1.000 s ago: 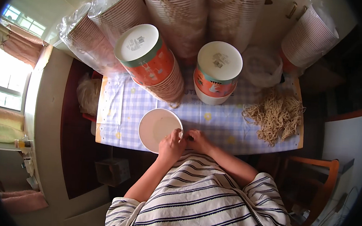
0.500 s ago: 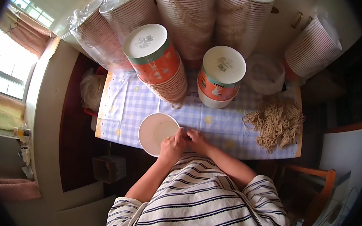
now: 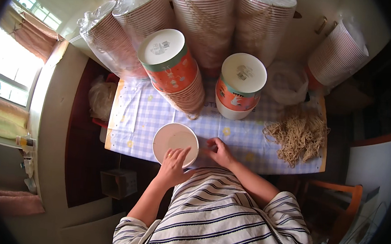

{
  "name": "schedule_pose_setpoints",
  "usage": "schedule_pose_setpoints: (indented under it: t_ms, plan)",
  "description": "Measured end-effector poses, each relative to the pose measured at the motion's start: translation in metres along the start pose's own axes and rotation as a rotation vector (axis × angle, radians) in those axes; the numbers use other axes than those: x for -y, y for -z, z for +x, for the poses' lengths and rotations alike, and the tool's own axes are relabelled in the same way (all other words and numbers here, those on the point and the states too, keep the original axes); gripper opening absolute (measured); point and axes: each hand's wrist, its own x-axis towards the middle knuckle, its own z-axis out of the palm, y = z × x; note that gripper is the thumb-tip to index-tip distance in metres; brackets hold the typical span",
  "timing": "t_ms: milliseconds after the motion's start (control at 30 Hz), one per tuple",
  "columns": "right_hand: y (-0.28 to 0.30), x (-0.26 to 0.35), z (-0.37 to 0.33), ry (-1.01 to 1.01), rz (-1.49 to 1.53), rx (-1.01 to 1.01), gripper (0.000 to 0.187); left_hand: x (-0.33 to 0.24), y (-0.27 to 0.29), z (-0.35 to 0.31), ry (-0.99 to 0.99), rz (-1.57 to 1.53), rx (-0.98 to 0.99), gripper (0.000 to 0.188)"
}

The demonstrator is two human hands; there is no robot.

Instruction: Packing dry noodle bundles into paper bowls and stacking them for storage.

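At the table's near edge stands a white paper bucket [image 3: 166, 140], its mouth up and nothing seen inside. My left hand [image 3: 173, 167] is over the near rim, fingers stretched apart; whether it touches the rim I cannot tell. Just right of the bucket is my right hand [image 3: 222, 153], its fingers loosely bent and apart, with nothing visible in them. Beyond, a stack of upturned orange and green paper buckets [image 3: 174, 72] has cord loops hanging at its lower rims. A shorter upturned stack [image 3: 239, 95] stands to its right.
A tangled heap of beige cords [image 3: 298, 134] lies at the table's right side. Tall plastic-wrapped bucket stacks [image 3: 200, 30] line the back, another wrapped stack [image 3: 338, 53] at far right. A checked cloth [image 3: 134, 108] covers the table; a wooden chair [image 3: 347, 212] is right of me.
My hands have come apart from the bucket's right rim. The left has moved left over the bucket with its fingers spread; the right has drawn slightly rightward and loosened.
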Motion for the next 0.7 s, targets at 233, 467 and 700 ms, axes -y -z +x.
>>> schedule_pose_setpoints:
  t_ms: [233,467,700]
  plan:
    - [0.009,-0.016,-0.021,-0.222,-0.096,0.161,0.048,0.019,-0.006,-0.018,-0.050,0.000,-0.075,0.011]
    - [0.025,0.077,-0.005,-0.113,0.260,0.193,0.059,-0.011,0.002,-0.010,0.124,-0.465,-0.434,0.011]
    - [0.064,0.139,-0.007,-0.131,0.148,0.078,0.028,-0.029,0.004,-0.015,-0.032,-0.712,-0.575,0.022]
